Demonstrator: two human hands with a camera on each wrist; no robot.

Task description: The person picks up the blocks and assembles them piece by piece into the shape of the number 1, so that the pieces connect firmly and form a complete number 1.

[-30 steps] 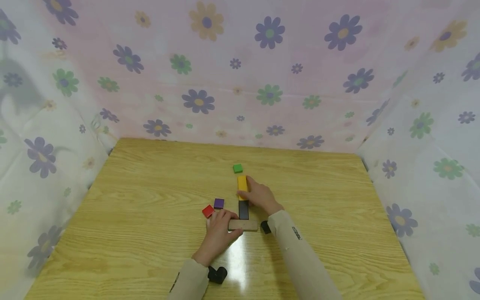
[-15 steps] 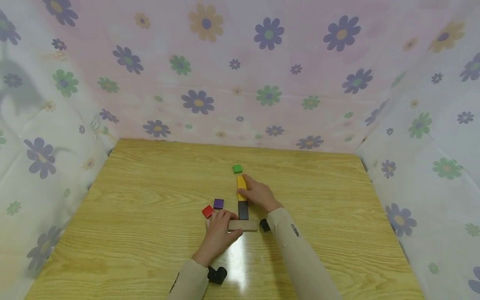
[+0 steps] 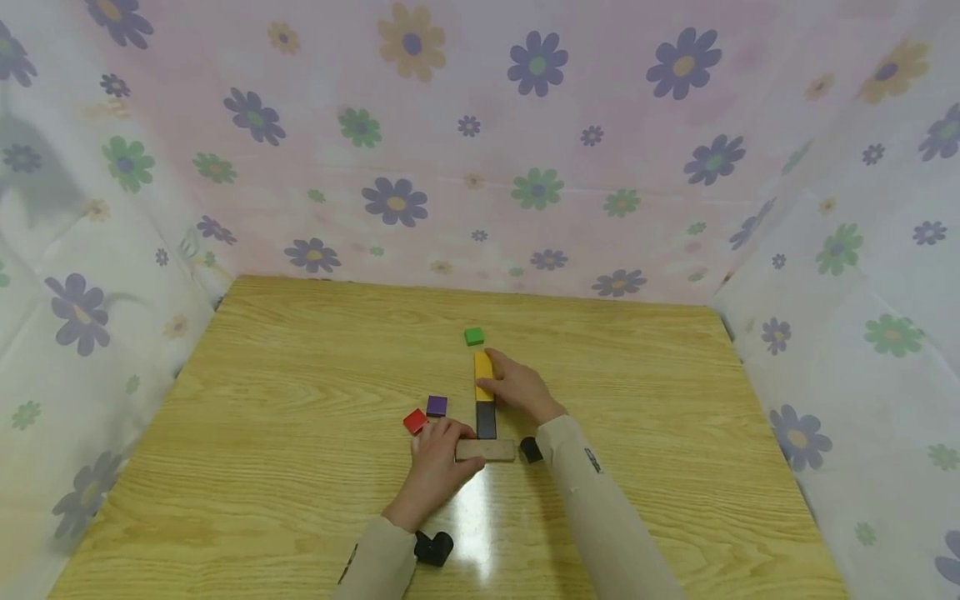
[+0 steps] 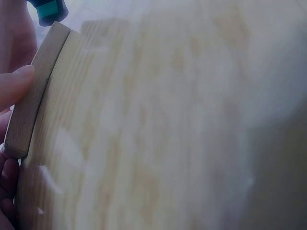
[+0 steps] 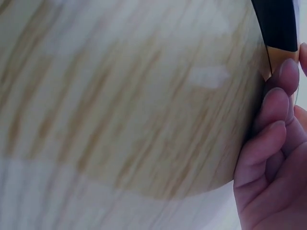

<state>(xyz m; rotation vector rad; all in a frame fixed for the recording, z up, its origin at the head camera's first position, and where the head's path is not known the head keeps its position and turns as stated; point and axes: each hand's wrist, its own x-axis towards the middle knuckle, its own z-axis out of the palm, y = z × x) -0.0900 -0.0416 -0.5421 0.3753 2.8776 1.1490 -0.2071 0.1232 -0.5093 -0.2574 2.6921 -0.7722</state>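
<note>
Person's pale-sleeved arms extend from the near side of the table (image 3: 285, 367); left forearm (image 3: 375, 562) slants in toward the middle, right forearm (image 3: 611, 517) slants left and extends further; left hand (image 3: 435, 458) back up, gripping, thumb (image 4: 17, 86) on the near-edge side, index finger on the far-edge side; right hand (image 3: 522, 392) closer to the far edge and to the right edge, thumb and index in a pinch; I see its other fingers (image 5: 276, 105) curled in a row; hands apart; both mid-table.
</note>
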